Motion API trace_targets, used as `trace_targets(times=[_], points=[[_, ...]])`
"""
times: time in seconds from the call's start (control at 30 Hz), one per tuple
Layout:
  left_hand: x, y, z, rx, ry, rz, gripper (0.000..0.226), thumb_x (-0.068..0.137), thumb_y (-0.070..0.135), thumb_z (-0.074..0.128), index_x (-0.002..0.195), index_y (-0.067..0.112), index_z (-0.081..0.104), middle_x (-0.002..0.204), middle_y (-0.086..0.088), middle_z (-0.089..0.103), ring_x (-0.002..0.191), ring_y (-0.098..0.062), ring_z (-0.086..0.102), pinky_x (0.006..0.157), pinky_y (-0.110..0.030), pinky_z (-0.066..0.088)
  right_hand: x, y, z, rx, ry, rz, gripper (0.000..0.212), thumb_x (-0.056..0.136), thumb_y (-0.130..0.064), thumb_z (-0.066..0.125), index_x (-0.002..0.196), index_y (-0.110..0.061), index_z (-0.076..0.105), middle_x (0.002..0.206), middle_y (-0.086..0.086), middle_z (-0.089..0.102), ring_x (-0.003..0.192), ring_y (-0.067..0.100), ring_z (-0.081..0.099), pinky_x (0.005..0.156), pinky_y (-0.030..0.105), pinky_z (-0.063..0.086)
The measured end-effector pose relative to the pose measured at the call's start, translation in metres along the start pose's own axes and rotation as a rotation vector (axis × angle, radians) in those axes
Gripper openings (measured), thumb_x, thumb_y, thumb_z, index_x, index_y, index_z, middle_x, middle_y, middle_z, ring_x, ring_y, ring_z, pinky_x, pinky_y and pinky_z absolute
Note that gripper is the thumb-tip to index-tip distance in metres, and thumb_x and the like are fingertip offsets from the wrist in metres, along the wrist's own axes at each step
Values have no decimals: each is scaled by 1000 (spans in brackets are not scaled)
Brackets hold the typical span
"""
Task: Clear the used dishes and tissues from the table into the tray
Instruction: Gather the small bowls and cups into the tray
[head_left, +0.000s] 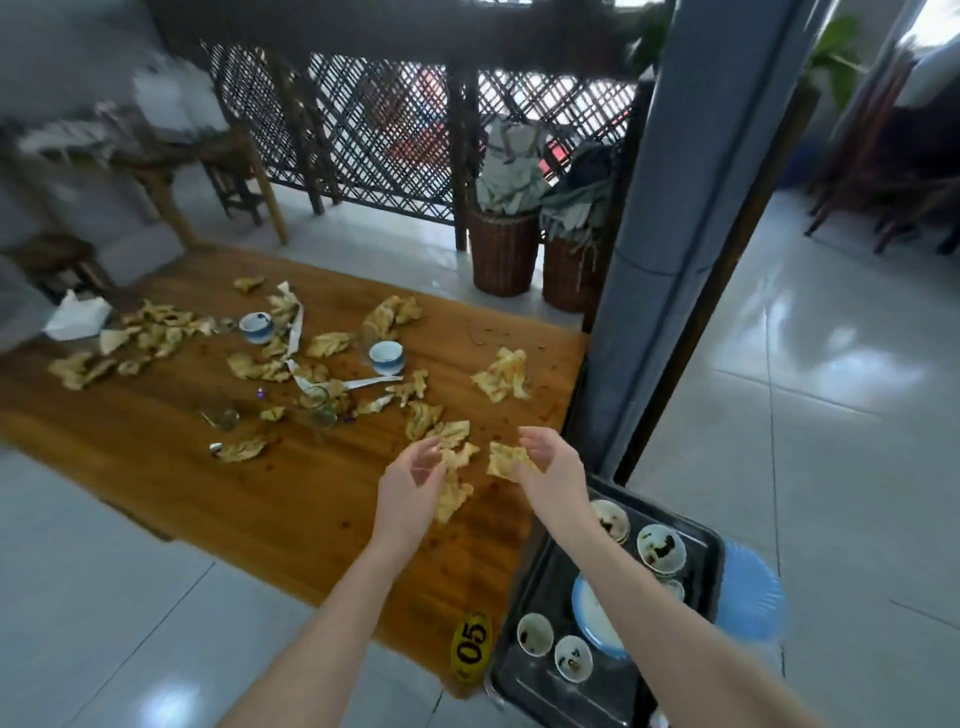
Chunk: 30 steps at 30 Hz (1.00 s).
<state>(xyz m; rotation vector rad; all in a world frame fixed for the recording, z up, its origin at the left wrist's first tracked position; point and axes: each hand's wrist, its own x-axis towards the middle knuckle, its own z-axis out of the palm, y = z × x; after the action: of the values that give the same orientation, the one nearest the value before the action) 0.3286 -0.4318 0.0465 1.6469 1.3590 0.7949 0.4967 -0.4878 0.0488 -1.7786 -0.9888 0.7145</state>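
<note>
Several crumpled, stained tissues lie scattered over the wooden table. My left hand grips a bunch of tissues near the table's right end. My right hand pinches another crumpled tissue just beside it. Two blue-and-white cups stand among the tissues farther back. A small glass sits near the middle. The black tray at the lower right holds several used small cups and a blue-rimmed plate.
A white tissue pack lies at the table's far left. A yellow "05" tag sits on the table's near corner. Two wicker baskets with cloths stand behind the table beside a grey pillar. A blue stool stands under the tray.
</note>
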Motion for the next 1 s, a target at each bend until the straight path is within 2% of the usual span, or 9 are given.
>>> trace_targets(times=[0.13,0.27,0.37,0.47,0.53,0.6,0.8,0.93,1.0], points=[[22,-14,-64,13,91,-8,32,94,16,58,125,21,58,107,6,64,93,-2,57,69,-5,40,14,-37,47,-56,-39,-27,34,87,-14,65,115,-31,57,107,-14,59,100,4,54,74,11,43],[54,-27,-132,2,123,7,34,93,15,58,127,17,58,107,5,63,94,-4,57,70,-7,41,30,-84,106,-63,-41,-43,36,87,-10,65,118,-25,58,107,-12,58,101,4,53,73,4,35],[84,-35,-187,8,129,41,34,93,13,58,127,13,58,110,-1,65,98,-10,59,73,-11,43,43,-121,155,-45,-24,-49,37,85,-10,67,120,-22,58,108,-11,60,100,4,54,80,12,39],[110,-46,-236,4,150,39,33,93,15,59,127,12,59,109,0,65,99,-12,59,79,-19,47,54,-151,199,-13,-19,-80,37,84,-6,68,117,-20,60,107,-9,61,102,6,57,80,12,42],[126,-55,-261,19,154,37,33,94,16,58,127,15,58,109,1,65,99,-12,59,74,-17,47,60,-164,221,-17,-4,-113,35,83,-7,69,114,-22,61,105,-10,61,103,6,58,86,18,47],[139,-65,-281,28,150,41,33,94,17,57,127,18,57,109,2,63,97,-9,60,67,-10,44,64,-169,237,-31,2,-116,35,83,-10,69,112,-26,61,105,-14,61,103,5,58,88,23,50],[167,-88,-309,34,146,4,32,93,17,59,125,22,57,91,19,56,83,3,57,61,-9,44,81,-168,262,-58,33,-66,37,83,-11,70,117,-22,61,99,-17,57,98,3,55,82,17,45],[189,-100,-314,43,132,-17,33,93,17,59,125,22,56,98,11,60,82,2,58,55,-8,44,100,-168,273,-54,25,-55,34,83,-9,69,114,-22,61,100,-12,61,101,7,57,87,23,48],[200,-106,-315,56,121,-28,34,93,17,59,126,20,56,105,5,62,85,-1,58,61,-9,45,112,-168,277,-59,25,-52,35,83,-9,70,115,-20,61,105,-7,63,102,8,58,89,26,49]])
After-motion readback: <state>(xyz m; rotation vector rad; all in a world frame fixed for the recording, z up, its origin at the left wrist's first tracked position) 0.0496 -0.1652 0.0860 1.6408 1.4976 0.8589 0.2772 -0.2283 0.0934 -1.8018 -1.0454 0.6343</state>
